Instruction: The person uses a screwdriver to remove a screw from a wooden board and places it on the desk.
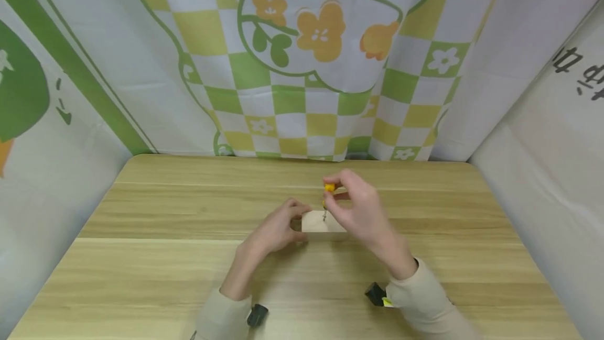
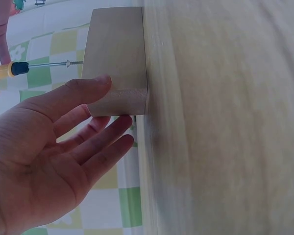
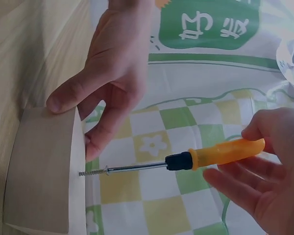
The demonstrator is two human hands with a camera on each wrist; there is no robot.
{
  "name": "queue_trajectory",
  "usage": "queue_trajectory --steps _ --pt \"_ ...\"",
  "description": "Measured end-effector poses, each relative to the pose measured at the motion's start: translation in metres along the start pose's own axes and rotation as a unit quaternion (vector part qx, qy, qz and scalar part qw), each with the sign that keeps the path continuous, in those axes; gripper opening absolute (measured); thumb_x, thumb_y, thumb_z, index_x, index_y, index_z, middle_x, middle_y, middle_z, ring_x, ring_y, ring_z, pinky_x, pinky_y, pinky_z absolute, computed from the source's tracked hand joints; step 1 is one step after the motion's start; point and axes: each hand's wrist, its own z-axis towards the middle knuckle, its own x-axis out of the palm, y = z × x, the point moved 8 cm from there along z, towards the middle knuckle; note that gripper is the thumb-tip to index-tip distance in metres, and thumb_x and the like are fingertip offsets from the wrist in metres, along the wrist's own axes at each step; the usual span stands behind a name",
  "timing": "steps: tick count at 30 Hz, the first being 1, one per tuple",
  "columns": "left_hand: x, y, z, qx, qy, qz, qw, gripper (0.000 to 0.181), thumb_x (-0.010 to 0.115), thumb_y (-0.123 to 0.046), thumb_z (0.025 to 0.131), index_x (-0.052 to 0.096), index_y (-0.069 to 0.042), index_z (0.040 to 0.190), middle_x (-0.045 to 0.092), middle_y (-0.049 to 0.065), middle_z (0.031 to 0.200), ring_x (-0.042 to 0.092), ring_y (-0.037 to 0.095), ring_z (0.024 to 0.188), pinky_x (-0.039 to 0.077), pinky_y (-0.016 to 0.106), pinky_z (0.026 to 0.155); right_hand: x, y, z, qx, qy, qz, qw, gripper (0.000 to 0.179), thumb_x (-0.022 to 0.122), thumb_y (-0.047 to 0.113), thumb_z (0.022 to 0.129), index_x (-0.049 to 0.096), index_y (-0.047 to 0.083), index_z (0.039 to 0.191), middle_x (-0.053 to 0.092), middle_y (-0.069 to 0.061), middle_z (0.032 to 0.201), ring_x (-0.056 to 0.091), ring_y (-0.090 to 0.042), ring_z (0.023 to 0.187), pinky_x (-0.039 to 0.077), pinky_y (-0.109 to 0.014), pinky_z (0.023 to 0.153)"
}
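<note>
A pale wooden block (image 1: 312, 222) lies on the table, its end held between the thumb and fingers of my left hand (image 1: 271, 230). A screw (image 3: 93, 172) stands upright with its point in the block's top face. My right hand (image 1: 365, 214) pinches the yellow handle of a screwdriver (image 3: 225, 152) between thumb and fingertips. The screwdriver's metal shaft runs down to the screw head, in line with the screw. In the left wrist view, my left thumb presses one side of the block while the fingers reach round its end.
The wood-grain table (image 1: 155, 272) stretches out on both sides. Behind it hangs a checked, flowered curtain (image 1: 302, 94), with white cloth at both sides. Small black devices sit at the left cuff (image 1: 222, 314) and right cuff (image 1: 415, 290).
</note>
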Motion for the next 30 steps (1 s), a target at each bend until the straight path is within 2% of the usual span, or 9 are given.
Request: queue_trajectory --steps 5,9,15,20,30 --pt "-0.0008 -0.0005 -0.0010 0.000 -0.004 -0.001 1.0000 0.064 0.081 -0.007 0.079 0.058 -0.008 0.138 0.057 0.006 0.126 0.058 0.028 0.121 0.049 0.045 0.102 0.0009 0.0042 0.0002 0.001 -0.023 -0.080 0.9965 0.022 0.078 0.004 0.084 0.066 0.002 0.102 0.060 -0.008 0.096 0.065 -0.015 0.079 0.058 -0.019 0.063" --pt "-0.0006 -0.0005 -0.0017 -0.004 -0.004 0.000 1.0000 0.063 0.081 -0.008 0.080 0.058 -0.008 0.138 0.057 0.005 0.125 0.058 0.028 0.120 0.049 0.044 0.100 0.0017 0.0037 -0.0002 0.017 -0.025 -0.114 0.9930 0.023 0.076 0.004 0.084 0.065 0.002 0.105 0.061 -0.008 0.094 0.066 -0.015 0.076 0.055 -0.016 0.058" --pt "-0.0010 -0.0006 -0.0019 -0.004 -0.001 0.004 1.0000 0.064 0.081 -0.008 0.079 0.058 -0.008 0.139 0.057 0.006 0.126 0.058 0.028 0.120 0.049 0.044 0.100 -0.0002 0.0044 -0.0015 0.017 -0.041 -0.105 0.9935 0.025 0.075 -0.002 0.082 0.062 -0.001 0.104 0.060 -0.009 0.092 0.066 -0.016 0.076 0.058 -0.022 0.062" --pt "-0.0015 -0.0005 -0.0012 -0.009 -0.003 0.001 1.0000 0.065 0.081 -0.007 0.079 0.057 -0.008 0.139 0.057 0.006 0.127 0.058 0.028 0.121 0.048 0.045 0.102 -0.0026 0.0083 -0.0016 0.000 -0.048 -0.103 0.9935 0.024 0.075 -0.005 0.080 0.064 -0.003 0.101 0.060 -0.010 0.090 0.066 -0.017 0.076 0.058 -0.020 0.066" --pt "-0.0011 -0.0009 -0.0009 -0.007 -0.005 -0.003 1.0000 0.064 0.081 -0.006 0.078 0.058 -0.007 0.138 0.057 0.007 0.125 0.058 0.028 0.121 0.048 0.046 0.101 -0.0009 0.0059 0.0013 0.004 -0.050 -0.076 0.9958 0.025 0.067 -0.012 0.076 0.065 -0.002 0.098 0.062 -0.010 0.091 0.066 -0.017 0.076 0.058 -0.019 0.068"
